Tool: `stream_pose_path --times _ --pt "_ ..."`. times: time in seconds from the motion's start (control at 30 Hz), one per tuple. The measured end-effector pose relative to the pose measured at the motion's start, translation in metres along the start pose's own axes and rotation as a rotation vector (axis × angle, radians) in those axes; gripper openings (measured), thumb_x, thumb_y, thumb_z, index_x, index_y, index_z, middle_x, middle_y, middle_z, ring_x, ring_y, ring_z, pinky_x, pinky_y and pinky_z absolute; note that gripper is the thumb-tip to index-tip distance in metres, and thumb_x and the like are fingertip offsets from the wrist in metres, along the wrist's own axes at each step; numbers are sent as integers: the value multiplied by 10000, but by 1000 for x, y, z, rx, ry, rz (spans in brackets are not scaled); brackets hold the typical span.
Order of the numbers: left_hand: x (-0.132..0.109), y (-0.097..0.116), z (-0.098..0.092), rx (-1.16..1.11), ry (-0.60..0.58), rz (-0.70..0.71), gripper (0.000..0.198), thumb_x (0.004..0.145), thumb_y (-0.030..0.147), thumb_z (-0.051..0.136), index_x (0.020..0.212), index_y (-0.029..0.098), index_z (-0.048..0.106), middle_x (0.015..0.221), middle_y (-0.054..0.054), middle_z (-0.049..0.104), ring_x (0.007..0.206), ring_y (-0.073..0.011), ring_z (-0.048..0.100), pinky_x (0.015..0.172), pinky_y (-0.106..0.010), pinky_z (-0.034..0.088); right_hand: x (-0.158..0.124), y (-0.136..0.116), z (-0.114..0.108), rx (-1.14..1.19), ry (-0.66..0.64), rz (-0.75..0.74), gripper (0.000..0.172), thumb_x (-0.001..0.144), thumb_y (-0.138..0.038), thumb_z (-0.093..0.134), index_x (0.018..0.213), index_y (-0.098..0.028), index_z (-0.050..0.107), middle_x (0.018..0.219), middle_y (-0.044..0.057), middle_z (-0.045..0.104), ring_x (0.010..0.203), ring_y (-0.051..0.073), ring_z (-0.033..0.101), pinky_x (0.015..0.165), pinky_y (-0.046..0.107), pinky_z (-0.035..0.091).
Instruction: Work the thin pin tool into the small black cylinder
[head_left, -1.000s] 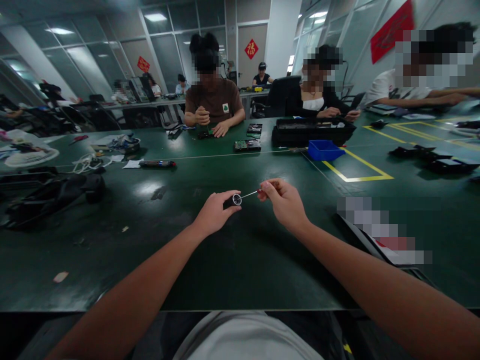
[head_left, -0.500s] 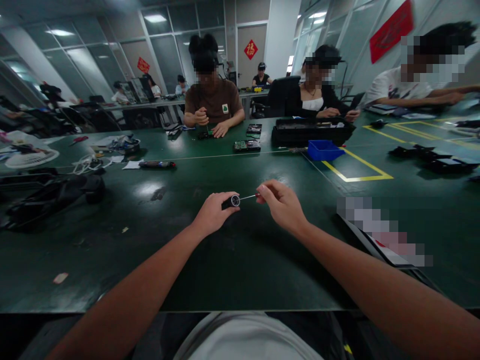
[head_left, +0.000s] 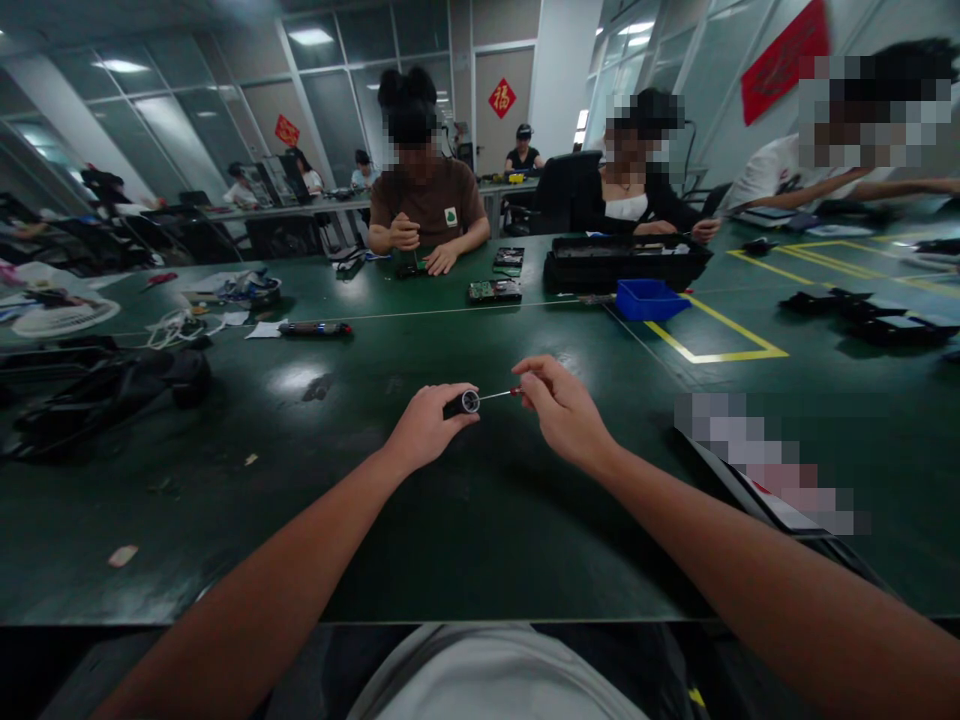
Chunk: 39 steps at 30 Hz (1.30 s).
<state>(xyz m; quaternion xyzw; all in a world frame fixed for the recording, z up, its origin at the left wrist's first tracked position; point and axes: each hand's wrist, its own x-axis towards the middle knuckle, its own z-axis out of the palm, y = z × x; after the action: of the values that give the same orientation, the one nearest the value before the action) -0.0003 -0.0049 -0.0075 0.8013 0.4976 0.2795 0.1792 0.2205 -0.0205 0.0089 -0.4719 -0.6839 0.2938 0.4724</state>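
Observation:
My left hand [head_left: 429, 428] is closed around a black cylindrical part [head_left: 462, 403], whose round end with a silvery rim faces to the right. From the right, a screwdriver [head_left: 501, 394] with a thin metal shaft and a red handle reaches that end; how deep its tip sits inside I cannot make out. My right hand [head_left: 559, 405] grips the screwdriver's handle between thumb and fingers, with the index finger raised a little away from it. Both hands are held just above the green table [head_left: 480, 540], close to its middle.
Across the table a person [head_left: 429, 205] works on a circuit board. Hard drives [head_left: 495, 291], a black tray [head_left: 626, 265] and a blue bin [head_left: 649, 300] lie ahead. A black device [head_left: 105, 395] sits left; a blurred-out flat item [head_left: 757, 465] lies right of my arm.
The fingers of my right hand have shifted on the screwdriver's handle, the index finger lifting and more red handle showing. My left hand and the black part stay put.

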Motion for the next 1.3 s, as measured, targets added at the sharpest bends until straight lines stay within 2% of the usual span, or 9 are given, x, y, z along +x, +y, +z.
stream_pose_path --times 0.13,0.23,0.3,0.43,0.53,0.7,0.8,1.17,1.3 --pt "0 1 0 2 10 -9 365 882 325 704 1241 276 665 1227 -46 689 1136 -260 612 1019 -446 444 2 4 5 217 57 54 171 903 -358 597 1007 -223 609 867 27 674 802 188 654 758 360 527" --pt "1 2 0 -2 16 -4 372 878 322 708 1244 275 661 1232 -48 685 1138 -259 608 1036 -454 434 6 10 10 416 70 115 256 856 -456 664 931 -211 649 857 38 684 789 186 655 792 376 551" --pt "1 2 -1 -6 -5 31 379 880 306 708 1253 275 651 1208 -44 691 1130 -248 605 1077 -479 400 10 16 11 572 131 200 297 842 -505 667 895 -214 652 814 27 662 741 177 640 783 381 565" --pt "1 1 -2 11 -47 80 363 907 300 675 1266 281 628 1231 -41 680 1180 -244 576 1165 -574 255 19 28 6 694 15 403 315 873 -518 612 775 -219 593 639 12 574 593 180 582 738 421 582" --pt "1 0 -3 24 -61 61 365 912 303 666 1273 284 619 1265 -45 666 1214 -248 559 1174 -595 217 20 30 3 631 60 368 290 877 -514 595 812 -231 583 653 2 564 610 180 583 742 407 579" --pt "0 1 -3 29 -56 43 373 913 326 663 1282 294 620 1235 -43 678 1189 -248 571 1174 -584 226 14 26 9 550 116 243 290 852 -506 645 893 -220 623 809 16 626 726 162 617 751 347 557" --pt "0 1 -2 34 -48 35 378 913 338 663 1286 304 620 1250 -40 673 1206 -250 563 1179 -584 218 11 22 10 471 126 166 278 879 -490 628 901 -213 633 803 12 640 721 158 623 730 334 536" --pt "1 3 -1 91 -60 48 401 893 330 691 1288 304 625 1218 -41 680 1177 -252 570 1175 -594 214 -3 -3 2 -19 71 -120 205 970 -408 522 960 -232 627 822 40 708 777 209 686 718 360 510" --pt "1 4 0 109 -78 34 391 897 321 681 1284 300 629 1218 -51 679 1182 -264 567 1166 -616 217 -4 -7 -1 -215 124 -159 190 964 -382 512 929 -233 625 783 43 702 713 209 661 661 351 471"
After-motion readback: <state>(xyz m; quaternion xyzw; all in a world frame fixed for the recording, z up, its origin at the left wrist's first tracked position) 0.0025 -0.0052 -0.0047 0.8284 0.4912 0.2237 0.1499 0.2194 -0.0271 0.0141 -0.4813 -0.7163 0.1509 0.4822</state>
